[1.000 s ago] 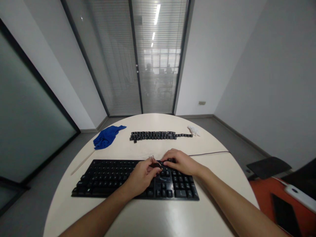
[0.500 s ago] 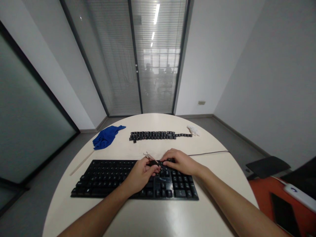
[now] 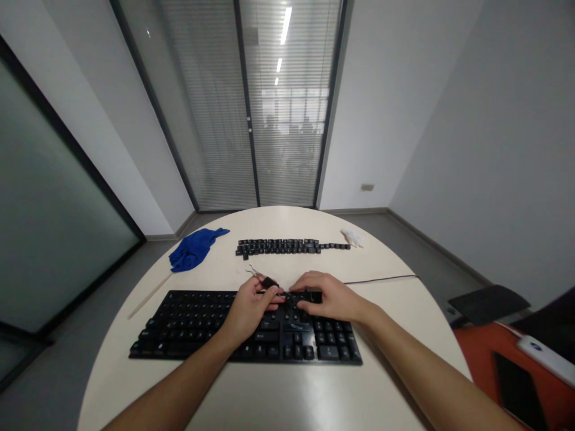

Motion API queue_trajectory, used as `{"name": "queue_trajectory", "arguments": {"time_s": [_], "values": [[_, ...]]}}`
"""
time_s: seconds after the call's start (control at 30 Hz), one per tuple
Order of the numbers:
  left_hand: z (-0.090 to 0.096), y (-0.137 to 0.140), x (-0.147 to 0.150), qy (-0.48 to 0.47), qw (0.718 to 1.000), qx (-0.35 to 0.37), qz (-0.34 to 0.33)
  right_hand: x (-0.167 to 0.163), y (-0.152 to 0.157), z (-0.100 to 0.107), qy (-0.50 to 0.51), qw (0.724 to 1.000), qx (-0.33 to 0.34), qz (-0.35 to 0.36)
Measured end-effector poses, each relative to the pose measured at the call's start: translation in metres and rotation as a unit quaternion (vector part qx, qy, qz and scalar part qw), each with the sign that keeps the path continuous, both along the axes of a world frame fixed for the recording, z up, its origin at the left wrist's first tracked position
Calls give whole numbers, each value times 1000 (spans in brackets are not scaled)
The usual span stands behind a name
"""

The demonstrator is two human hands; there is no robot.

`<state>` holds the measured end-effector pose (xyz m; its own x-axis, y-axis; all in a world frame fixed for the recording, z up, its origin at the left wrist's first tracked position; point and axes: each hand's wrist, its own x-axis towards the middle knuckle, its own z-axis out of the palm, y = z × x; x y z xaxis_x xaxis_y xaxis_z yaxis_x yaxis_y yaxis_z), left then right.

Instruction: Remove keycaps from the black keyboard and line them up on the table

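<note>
A black keyboard (image 3: 188, 323) lies across the near part of the table. My left hand (image 3: 251, 308) is over its middle, closed on a keycap puller (image 3: 270, 282) with a black grip and thin wire prongs. One pair of prongs sticks out up and to the left; the other end points at the keys near my right fingers. At the keyboard's far edge, right of the middle, my right hand (image 3: 326, 296) grips it, fingers over the edge and thumb on the keys. The keys under both hands are partly hidden.
Removed keycaps (image 3: 278, 246) stand in rows on the white round table (image 3: 287, 389). A blue cloth (image 3: 194, 248) and a pale stick (image 3: 150, 296) lie left, a crumpled white tissue (image 3: 353, 237) back right. A cable (image 3: 381, 279) runs right. Beyond the table is an orange seat (image 3: 480, 353).
My left hand has moved slightly left, and the puller now tilts more to the left, showing its black grip. My right hand stays at the keyboard's far edge, almost unmoved.
</note>
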<state>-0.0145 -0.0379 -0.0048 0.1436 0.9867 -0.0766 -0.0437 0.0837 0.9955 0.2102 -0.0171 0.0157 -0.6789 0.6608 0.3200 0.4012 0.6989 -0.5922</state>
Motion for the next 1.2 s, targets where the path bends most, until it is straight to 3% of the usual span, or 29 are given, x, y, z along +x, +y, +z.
{"name": "queue_trajectory", "arguments": {"time_s": [0.27,0.5,0.7,1.2], "values": [[4,-4,3,9,1000,-1,-16,-8,-4,0,-15,999,-11,-35],[8,-11,6,29,996,63,-56,-11,-6,0,-45,996,9,-74],[4,-13,3,53,991,85,-89,-11,-7,0,-52,996,25,-68],[6,-10,2,85,984,143,-56,-9,-5,-3,-43,996,11,-76]]}}
